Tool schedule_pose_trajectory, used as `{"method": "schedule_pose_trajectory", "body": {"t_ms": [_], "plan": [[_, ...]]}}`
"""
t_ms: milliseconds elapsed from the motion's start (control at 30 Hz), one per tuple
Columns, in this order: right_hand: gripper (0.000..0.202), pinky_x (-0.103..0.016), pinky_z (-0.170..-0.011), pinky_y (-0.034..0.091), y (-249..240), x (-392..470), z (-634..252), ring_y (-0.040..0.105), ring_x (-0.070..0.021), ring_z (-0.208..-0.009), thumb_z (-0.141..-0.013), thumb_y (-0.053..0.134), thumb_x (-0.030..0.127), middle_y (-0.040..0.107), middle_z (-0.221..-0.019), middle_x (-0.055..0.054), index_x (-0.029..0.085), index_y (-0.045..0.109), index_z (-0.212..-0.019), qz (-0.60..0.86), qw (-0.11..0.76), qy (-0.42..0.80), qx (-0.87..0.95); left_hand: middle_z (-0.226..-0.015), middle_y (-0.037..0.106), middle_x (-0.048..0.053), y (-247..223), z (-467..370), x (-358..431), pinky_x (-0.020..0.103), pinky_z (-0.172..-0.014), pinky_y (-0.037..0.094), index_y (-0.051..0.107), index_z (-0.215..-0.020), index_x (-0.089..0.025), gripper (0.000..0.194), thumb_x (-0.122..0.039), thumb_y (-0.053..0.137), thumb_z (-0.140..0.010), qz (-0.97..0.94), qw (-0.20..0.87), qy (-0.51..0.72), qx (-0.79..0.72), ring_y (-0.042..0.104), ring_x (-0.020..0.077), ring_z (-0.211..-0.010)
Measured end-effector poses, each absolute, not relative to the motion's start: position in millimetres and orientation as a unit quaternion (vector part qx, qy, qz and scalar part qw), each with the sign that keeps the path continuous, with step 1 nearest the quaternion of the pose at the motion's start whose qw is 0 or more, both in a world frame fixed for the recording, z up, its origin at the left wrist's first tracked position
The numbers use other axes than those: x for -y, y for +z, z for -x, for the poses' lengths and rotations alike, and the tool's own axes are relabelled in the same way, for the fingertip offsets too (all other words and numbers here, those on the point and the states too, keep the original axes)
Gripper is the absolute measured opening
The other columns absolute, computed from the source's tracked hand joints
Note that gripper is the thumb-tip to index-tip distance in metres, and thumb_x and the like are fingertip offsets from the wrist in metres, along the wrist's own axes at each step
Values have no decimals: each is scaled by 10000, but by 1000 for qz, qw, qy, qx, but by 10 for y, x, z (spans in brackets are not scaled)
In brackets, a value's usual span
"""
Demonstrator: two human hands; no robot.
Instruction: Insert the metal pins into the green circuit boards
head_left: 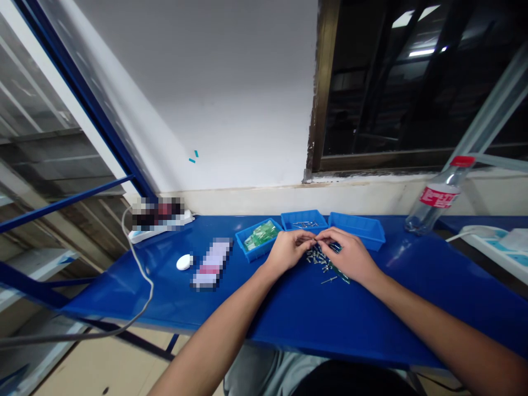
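Observation:
Small metal rivet-like parts [319, 257] lie in a loose pile on the blue table [289, 308]. Over the pile's left edge, my left hand [289, 250] has its fingers pressed together. My right hand [345, 254] is above the pile, its fingertips meeting those of the left; what the fingertips pinch is too small to make out. Green-edged clear plastic [341, 275] shows under my right hand. Behind my hands are a blue tray with green packets [260, 235], a blue tray with thin metal pieces [305, 224] and another blue tray [363, 230].
A clear bottle with a red cap [439, 195] stands at the back right, near a white power strip [499, 247]. Left of my hands are a round white object [184, 262] and a blurred flat item [213, 264]. A cable [150, 291] hangs over the table's left part.

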State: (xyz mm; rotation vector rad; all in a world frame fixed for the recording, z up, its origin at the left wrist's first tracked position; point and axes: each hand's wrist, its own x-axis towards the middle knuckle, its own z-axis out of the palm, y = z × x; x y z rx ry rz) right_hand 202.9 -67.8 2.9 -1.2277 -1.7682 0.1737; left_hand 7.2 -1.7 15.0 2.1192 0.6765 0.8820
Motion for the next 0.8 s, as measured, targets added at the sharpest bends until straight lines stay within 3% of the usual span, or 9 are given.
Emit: {"method": "schedule_pose_trajectory", "body": {"t_ms": [167, 367, 567, 667, 733, 800], "plan": [[126, -375, -797, 596, 16, 672, -1994, 726, -220, -816, -916, 642, 337, 756, -917, -37, 238, 706, -962, 516, 488, 154, 687, -964, 802, 62, 111, -90, -6, 275, -827, 617, 751, -1081, -152, 238, -165, 756, -843, -824, 346, 366, -260, 770, 184, -865], [163, -378, -780, 604, -25, 637, -1982, 722, -225, -832, -866, 705, 367, 739, -895, -55, 223, 672, -936, 519, 506, 220, 652, -1048, 777, 70, 130, -83, -5, 296, -874, 609, 735, -1142, -175, 306, -137, 751, -838, -856, 271, 379, -224, 744, 178, -899], [181, -343, -724, 588, -75, 601, -1979, 692, -204, -801, -815, 715, 296, 705, -873, -53, 222, 599, -933, 509, 550, 246, 615, -1203, 746, 93, 93, -109, -21, 297, -915, 614, 680, -1257, -175, 421, -74, 680, -848, -832, 339, 392, -196, 758, 182, -995], [196, -334, -715, 577, -39, 613, -2002, 671, -189, -772, -814, 672, 240, 692, -879, -40, 217, 652, -1008, 524, 534, 200, 632, -1213, 751, 104, 127, -104, 10, 296, -894, 614, 676, -1269, -162, 377, -149, 667, -892, -817, 365, 390, -217, 762, 198, -1004], [173, -333, -719, 567, -7, 630, -2022, 659, -181, -752, -830, 637, 220, 684, -879, -34, 220, 701, -991, 536, 508, 152, 657, -1113, 783, 94, 184, -91, 54, 288, -873, 603, 729, -1177, -154, 281, -284, 666, -936, -822, 349, 380, -241, 764, 206, -961], [138, -329, -709, 560, 14, 647, -2035, 655, -178, -737, -847, 624, 222, 679, -876, -33, 221, 721, -944, 541, 495, 119, 669, -1030, 799, 69, 246, -76, 99, 267, -815, 584, 776, -1080, -166, 301, -404, 626, -971, -835, 323, 359, -265, 758, 202, -899]]}}
